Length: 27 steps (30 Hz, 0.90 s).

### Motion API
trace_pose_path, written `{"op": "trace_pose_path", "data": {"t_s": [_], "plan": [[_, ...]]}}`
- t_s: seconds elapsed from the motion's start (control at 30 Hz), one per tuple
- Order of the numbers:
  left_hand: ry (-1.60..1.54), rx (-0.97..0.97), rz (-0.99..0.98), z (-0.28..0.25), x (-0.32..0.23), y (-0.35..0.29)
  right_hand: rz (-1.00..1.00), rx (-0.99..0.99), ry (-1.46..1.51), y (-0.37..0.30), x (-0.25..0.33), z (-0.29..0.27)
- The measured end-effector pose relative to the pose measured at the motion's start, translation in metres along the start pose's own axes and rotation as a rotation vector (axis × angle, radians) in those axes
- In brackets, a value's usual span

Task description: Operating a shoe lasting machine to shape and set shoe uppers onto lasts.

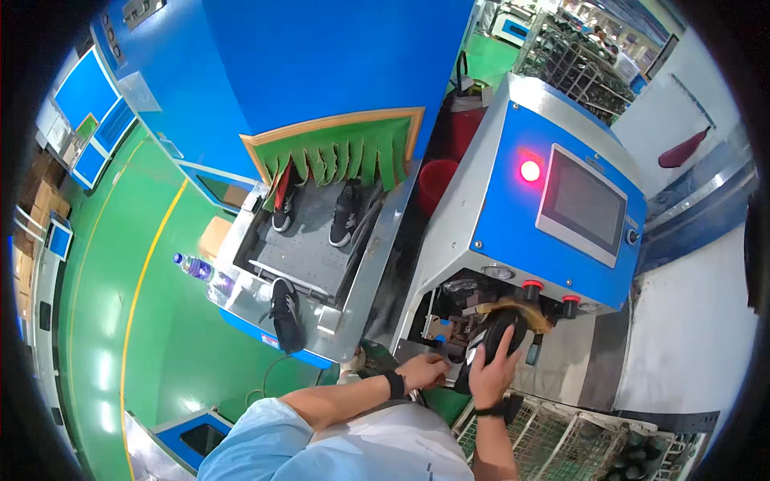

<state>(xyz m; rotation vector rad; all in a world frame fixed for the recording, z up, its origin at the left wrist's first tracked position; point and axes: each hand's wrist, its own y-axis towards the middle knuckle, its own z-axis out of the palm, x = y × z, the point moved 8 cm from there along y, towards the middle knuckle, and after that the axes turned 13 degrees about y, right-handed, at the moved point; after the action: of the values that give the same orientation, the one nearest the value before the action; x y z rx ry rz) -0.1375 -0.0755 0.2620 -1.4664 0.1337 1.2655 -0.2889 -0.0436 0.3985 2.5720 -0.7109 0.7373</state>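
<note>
A black shoe with white side markings (499, 326) is tilted in the opening of the blue-and-white machine (473, 200) at the right. My right hand (493, 375) grips it, fingers spread along its side and the thumb on the near side. A tan flap (533, 317) hangs over the shoe's far end. My left hand (423, 371) is by the opening's lower left edge, fingers curled in; whatever lies under the fingertips is hidden. Left of me, a black sneaker (285, 315) rests on the metal edge of a conveyor machine, with another sneaker (343, 216) farther in on its bed.
Green strips (337, 152) hang over the conveyor's entrance. A purple-labelled bottle (192, 266) lies on its left corner. The right machine has a screen (584, 204), a lit red lamp (530, 171) and red-ringed buttons (570, 305). A wire basket (553, 437) stands below right.
</note>
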Motion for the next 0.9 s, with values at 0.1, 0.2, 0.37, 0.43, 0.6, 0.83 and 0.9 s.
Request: {"op": "trace_pose_path", "data": {"t_s": [0.1, 0.2, 0.37, 0.43, 0.6, 0.83, 0.9], "plan": [[-0.031, 0.165, 0.047, 0.020, -0.020, -0.025, -0.143, -0.066, -0.018, -0.055, 0.017, -0.025], [-0.186, 0.447, -0.072, 0.042, -0.021, -0.046, -0.131, 0.152, -0.038, -0.110, 0.024, -0.045], [-0.145, 0.587, -0.387, 0.057, 0.029, -0.059, 0.260, 0.362, 0.566, -0.130, 0.013, -0.060], [-0.120, 0.595, -0.323, 0.049, 0.024, -0.057, 0.641, 0.182, 0.924, -0.123, -0.031, -0.051], [0.268, 0.187, -0.014, 0.000, 0.067, -0.030, 0.701, 0.206, 1.953, -0.058, -0.046, 0.076], [0.152, -0.042, -0.128, -0.036, 0.038, -0.052, 0.241, -0.168, 0.914, -0.110, -0.066, -0.078], [0.131, -0.140, -0.041, -0.030, 0.023, -0.060, 0.337, -0.303, 0.485, -0.141, -0.104, -0.148]]}}
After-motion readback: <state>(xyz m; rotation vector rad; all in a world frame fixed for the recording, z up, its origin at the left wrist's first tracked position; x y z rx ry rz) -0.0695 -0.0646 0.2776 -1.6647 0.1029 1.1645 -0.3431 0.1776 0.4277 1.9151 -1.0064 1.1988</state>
